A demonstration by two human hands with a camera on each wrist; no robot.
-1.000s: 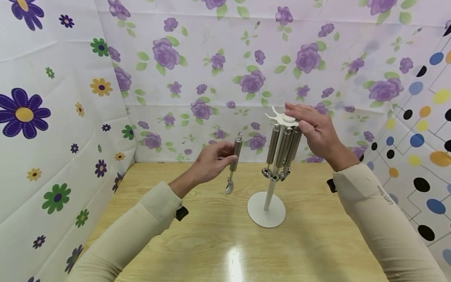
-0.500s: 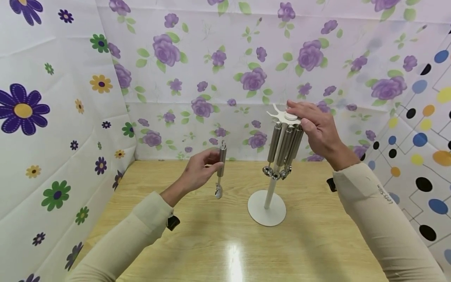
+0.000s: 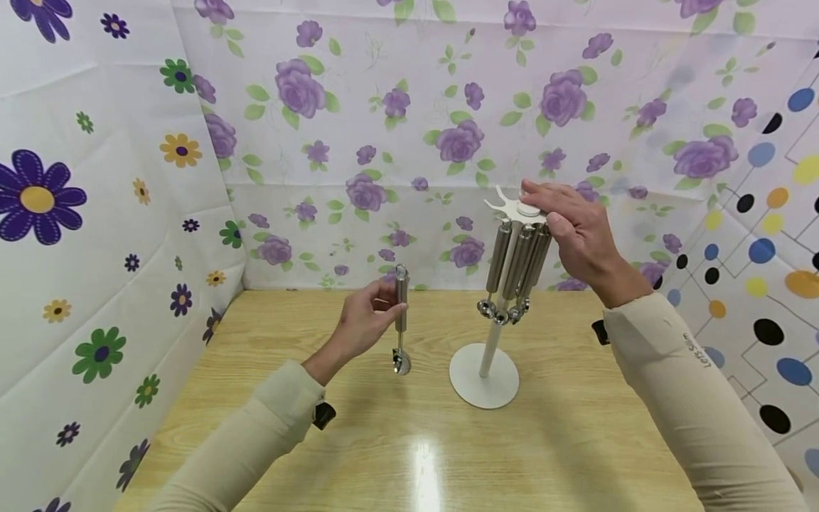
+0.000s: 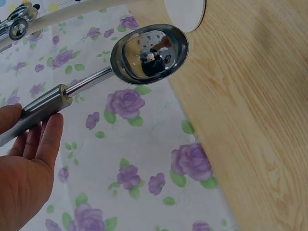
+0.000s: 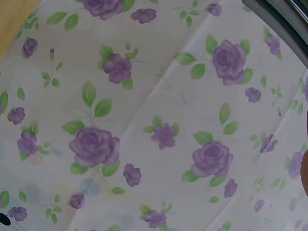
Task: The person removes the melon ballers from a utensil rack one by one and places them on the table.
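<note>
My left hand [image 3: 366, 314] pinches the handle of a steel scoop [image 3: 401, 313] between thumb and fingers, left of a white hanging stand [image 3: 484, 387]. The scoop hangs upright, loop at the top, bowl down over the table. In the left wrist view its deep oval bowl [image 4: 149, 55] is shiny, on a thin neck. My right hand [image 3: 579, 231] rests over the right side of the stand's hooked top, fingers laid across it near the round knob [image 3: 527, 209]. Several steel utensils [image 3: 517, 263] with cylindrical handles hang from the hooks; my right hand hides part of the top.
The wooden table [image 3: 358, 427] holds the stand's round base. A floral cloth [image 3: 365, 128] hangs behind, a daisy cloth [image 3: 109, 235] at the left and a dotted one [image 3: 761, 284] at the right. Bare hooks [image 3: 495, 201] stick out at the stand's left.
My left hand has carried the scoop left, away from the stand, and lowered it a little, turning its bowl. The right hand stays on the stand's top.
</note>
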